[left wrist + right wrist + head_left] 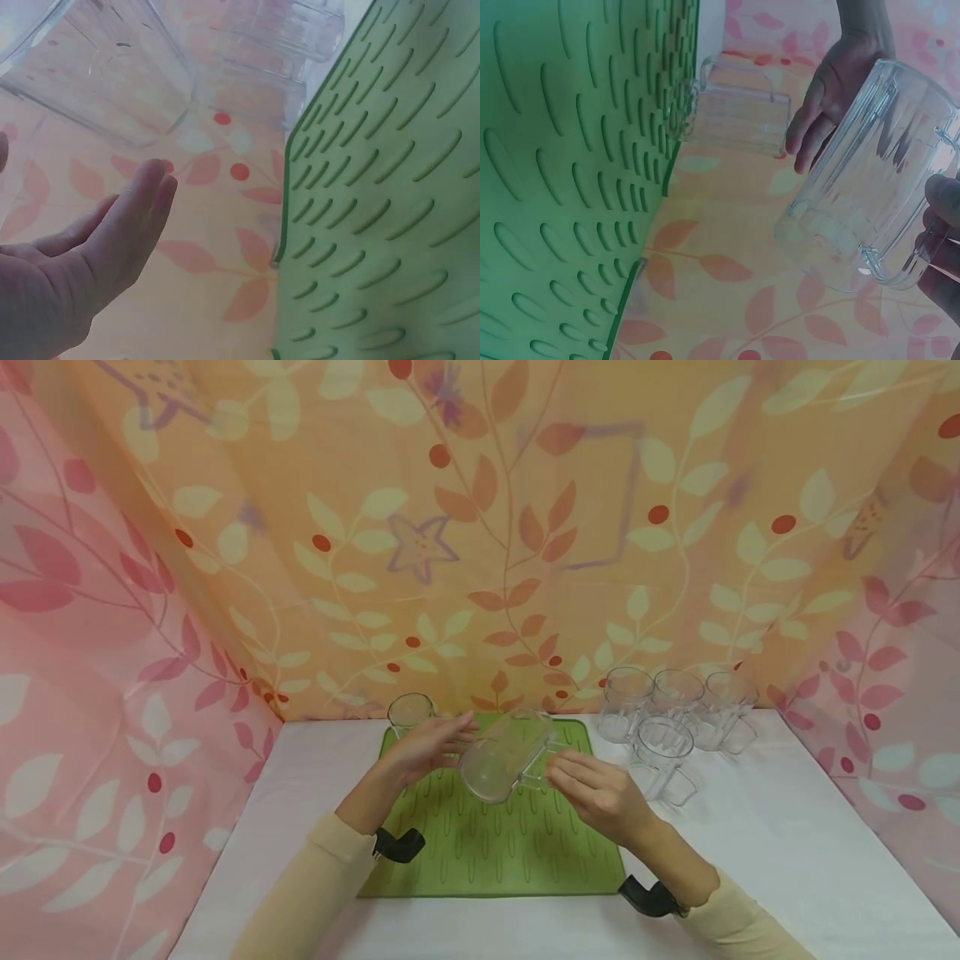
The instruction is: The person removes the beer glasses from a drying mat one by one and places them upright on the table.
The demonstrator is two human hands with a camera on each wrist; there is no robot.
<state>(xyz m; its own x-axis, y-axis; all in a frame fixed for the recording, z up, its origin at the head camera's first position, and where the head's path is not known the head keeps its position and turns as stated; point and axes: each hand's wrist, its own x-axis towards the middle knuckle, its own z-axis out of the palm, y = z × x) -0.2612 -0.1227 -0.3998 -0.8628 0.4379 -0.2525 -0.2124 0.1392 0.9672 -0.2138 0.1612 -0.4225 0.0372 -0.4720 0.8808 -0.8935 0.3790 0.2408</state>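
My right hand (pixel 600 789) grips the handle of a clear glass mug (pixel 498 760), which hangs tilted above the green ridged mat (pixel 480 860). Beside the mug, my left hand (pixel 431 747) is held out with its fingers extended. In the left wrist view a gap shows between those fingers (pixel 131 217) and the mug (pixel 105 82). The right wrist view shows fingers (pixel 945 199) curled round the handle of the mug (pixel 847 187). A second glass mug (pixel 410 712) stands upright at the mat's back left corner, partly hidden behind the left hand.
Several more clear glass mugs (pixel 664 739) are grouped upright on the white table (pixel 780 860), right of the mat. Patterned cloth (pixel 510 527) hangs close behind the table and along both sides. A black wrist mount (pixel 648 897) sticks out below the right wrist.
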